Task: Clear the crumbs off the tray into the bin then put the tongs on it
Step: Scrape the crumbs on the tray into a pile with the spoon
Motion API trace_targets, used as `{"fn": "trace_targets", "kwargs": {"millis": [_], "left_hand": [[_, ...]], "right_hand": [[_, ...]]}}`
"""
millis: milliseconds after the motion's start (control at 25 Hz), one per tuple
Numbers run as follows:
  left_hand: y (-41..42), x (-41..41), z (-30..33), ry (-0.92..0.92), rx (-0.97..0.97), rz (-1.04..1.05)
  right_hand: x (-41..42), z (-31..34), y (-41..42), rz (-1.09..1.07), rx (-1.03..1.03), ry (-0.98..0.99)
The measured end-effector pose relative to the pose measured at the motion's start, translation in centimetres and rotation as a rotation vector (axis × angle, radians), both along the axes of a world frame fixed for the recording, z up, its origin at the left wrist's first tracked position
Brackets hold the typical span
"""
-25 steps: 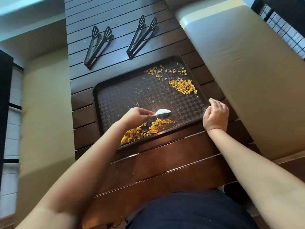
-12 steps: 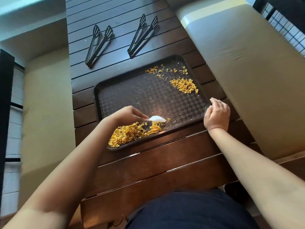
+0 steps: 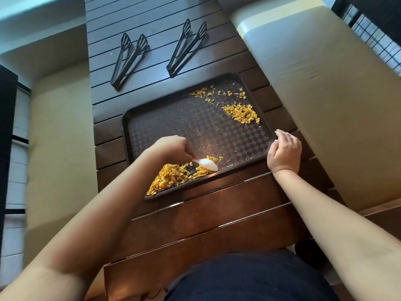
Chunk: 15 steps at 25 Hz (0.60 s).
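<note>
From the head view, a dark tray (image 3: 169,124) lies on a slatted wooden table (image 3: 217,216), turned a little so its near-left corner points toward 7 o'clock. The left hand (image 3: 171,148) pinches the handle of a white spoon (image 3: 208,164), whose bowl rests on the tray floor at the tray's 6 o'clock edge. Just beside the spoon, toward 8 o'clock, a big heap of orange crumbs (image 3: 171,178) fills the near-left corner. A smaller heap (image 3: 242,114) sits at 2 o'clock on the tray, with loose bits (image 3: 208,93) scattered along the far rim at 12 o'clock. The right hand (image 3: 284,152) rests at the tray's near-right corner, fingers loosely curled against the rim; whether they grip it I cannot tell. Beyond the tray lie two black tongs on the table: one (image 3: 129,60) at 11 o'clock, the other (image 3: 187,46) at 12 o'clock, well apart from each other. Cushioned benches (image 3: 325,105) flank the table.
</note>
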<state>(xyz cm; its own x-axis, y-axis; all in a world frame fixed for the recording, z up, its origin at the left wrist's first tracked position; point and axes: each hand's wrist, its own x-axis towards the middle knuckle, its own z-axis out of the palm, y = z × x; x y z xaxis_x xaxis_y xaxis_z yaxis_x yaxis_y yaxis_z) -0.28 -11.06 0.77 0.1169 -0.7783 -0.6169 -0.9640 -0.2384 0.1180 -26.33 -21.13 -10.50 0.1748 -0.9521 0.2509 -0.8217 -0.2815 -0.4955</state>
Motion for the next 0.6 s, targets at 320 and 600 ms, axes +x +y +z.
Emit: {"fn": "trace_targets", "kwargs": {"millis": [320, 600], "left_hand": [[0.3, 0.0, -1.0, 0.187, -0.168, 0.177], [2.6, 2.3, 0.0, 0.112, -0.010, 0.197]], "right_hand": [[-0.1, 0.1, 0.0, 0.004, 0.015, 0.003], [-0.1, 0.1, 0.0, 0.001, 0.017, 0.006]]}}
